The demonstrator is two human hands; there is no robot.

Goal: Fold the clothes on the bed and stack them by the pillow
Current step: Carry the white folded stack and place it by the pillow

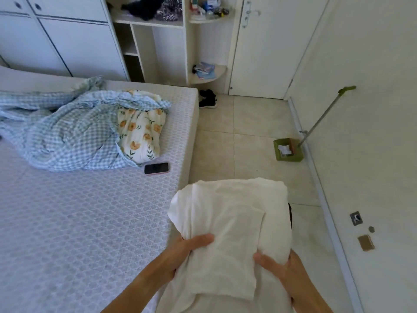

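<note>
We hold a folded white garment (230, 224) in front of us, past the bed's near corner and over the tiled floor (248, 136). Our left hand (180, 251) grips its near left edge, thumb on top; our right hand (282, 267) grips its near right edge likewise. On the patterned bed (79, 222) lies a black phone (156, 168), and beyond it a rumpled checked blanket (67, 132) over a floral cloth (140, 132)
</note>
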